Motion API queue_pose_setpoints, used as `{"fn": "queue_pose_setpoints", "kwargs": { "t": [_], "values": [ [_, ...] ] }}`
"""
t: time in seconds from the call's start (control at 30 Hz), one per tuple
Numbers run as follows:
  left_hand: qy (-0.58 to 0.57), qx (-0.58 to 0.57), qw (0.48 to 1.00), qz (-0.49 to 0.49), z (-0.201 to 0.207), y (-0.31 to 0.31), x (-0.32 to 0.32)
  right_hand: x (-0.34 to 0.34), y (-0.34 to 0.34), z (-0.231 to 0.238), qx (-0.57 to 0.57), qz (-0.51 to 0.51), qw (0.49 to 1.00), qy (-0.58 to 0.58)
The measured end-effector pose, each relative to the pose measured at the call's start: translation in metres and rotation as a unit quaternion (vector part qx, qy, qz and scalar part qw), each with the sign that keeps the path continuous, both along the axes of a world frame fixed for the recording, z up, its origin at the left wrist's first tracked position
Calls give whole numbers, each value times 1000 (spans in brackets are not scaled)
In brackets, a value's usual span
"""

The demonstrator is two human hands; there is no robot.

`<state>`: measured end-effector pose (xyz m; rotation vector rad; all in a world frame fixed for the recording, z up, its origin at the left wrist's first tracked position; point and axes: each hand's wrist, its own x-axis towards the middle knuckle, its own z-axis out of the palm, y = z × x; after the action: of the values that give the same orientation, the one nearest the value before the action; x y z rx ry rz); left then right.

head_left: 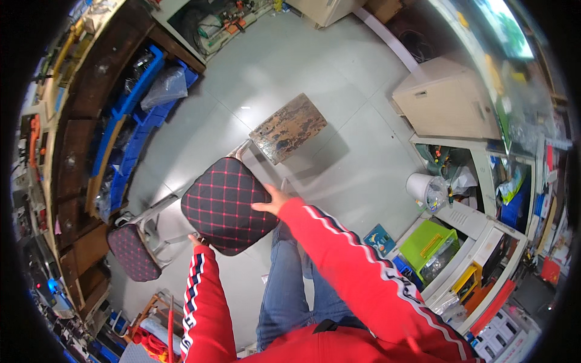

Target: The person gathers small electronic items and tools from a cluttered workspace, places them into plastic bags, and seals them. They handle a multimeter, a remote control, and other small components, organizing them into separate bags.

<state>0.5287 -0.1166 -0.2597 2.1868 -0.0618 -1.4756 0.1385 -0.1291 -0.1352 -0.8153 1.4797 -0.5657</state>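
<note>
A chair's padded seat (227, 202), black with a red grid, is between my hands. Its matching backrest (134, 253) lies off to the left, joined by a pale metal frame (169, 227). My right hand (273, 201) grips the seat's right edge, thumb on top; its other fingers are partly hidden. At the seat's lower left edge, my left hand (198, 241) is closed around the edge or the frame beside it; which one I cannot tell. Just beyond the seat stands a small wooden stool (288, 128) with a worn, peeling top.
Blue bins (142, 124) line the shelf on the left. To the right are a beige cabinet (445, 100), a white bucket (420, 184) and a green bin (426, 242). Grey tiled floor (363, 175) surrounds the chair and stool. My legs are right below the seat.
</note>
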Motion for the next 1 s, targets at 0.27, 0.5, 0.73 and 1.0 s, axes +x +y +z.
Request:
{"fn": "queue_pose_setpoints", "kwargs": {
  "t": [0.27, 0.5, 0.73, 1.0],
  "values": [
    [106, -95, 978, 154, 83, -14, -80, 13, -20, -35, 126, -8, 992, -4],
    [59, -259, 955, 129, 357, -18, -195, -36, 19, 131, 18, -94, 962, -256],
    [32, -340, 920, -192, 380, -138, -373, -221, 11, 200, -1, -334, 914, -233],
    [-274, -382, 522, -712, 382, -330, -724, -418, -65, 137, -48, -527, 674, -515]
  ]
}}
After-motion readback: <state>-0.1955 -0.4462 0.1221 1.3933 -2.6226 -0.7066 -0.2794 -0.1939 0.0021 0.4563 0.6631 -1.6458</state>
